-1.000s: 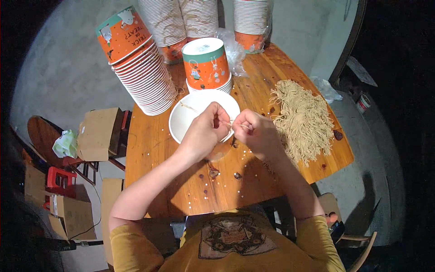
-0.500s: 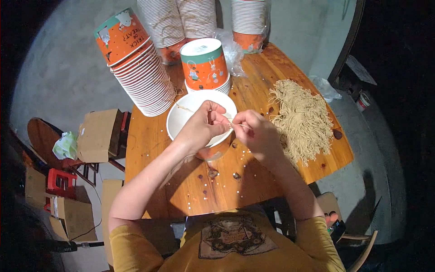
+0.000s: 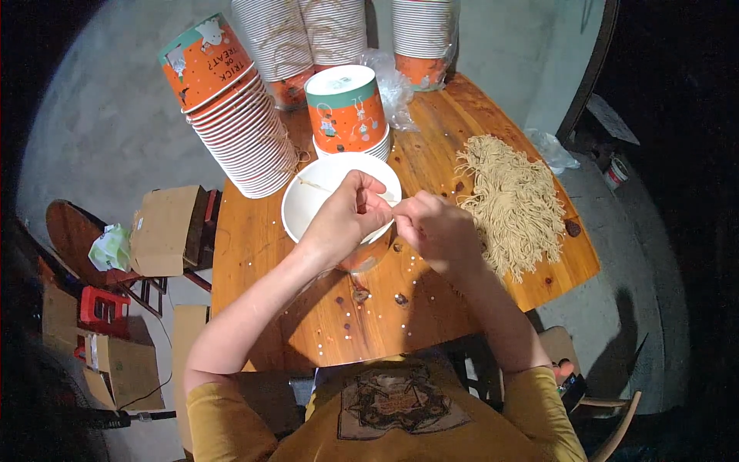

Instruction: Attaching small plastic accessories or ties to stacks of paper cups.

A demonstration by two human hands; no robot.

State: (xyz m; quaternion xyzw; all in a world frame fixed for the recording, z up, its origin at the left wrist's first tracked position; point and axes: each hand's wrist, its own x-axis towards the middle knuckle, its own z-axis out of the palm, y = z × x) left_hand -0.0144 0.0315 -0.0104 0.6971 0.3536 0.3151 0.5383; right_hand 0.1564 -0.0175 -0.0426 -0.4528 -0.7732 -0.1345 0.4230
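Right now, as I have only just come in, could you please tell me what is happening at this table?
The person's left hand and right hand meet at the right side of the rim of an open, white-lined tub. Their fingers seem to pinch a thin cord, partly visible across the tub's mouth; the pinch itself is mostly hidden. A pile of tan cords lies to the right on the wooden table, and stacked, upturned tubs stand beyond.

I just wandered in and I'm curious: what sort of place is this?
Probably a small, makeshift workroom: stacked orange-and-white tubs and a heap of beige cord share a wooden table, with cardboard boxes off to its left.
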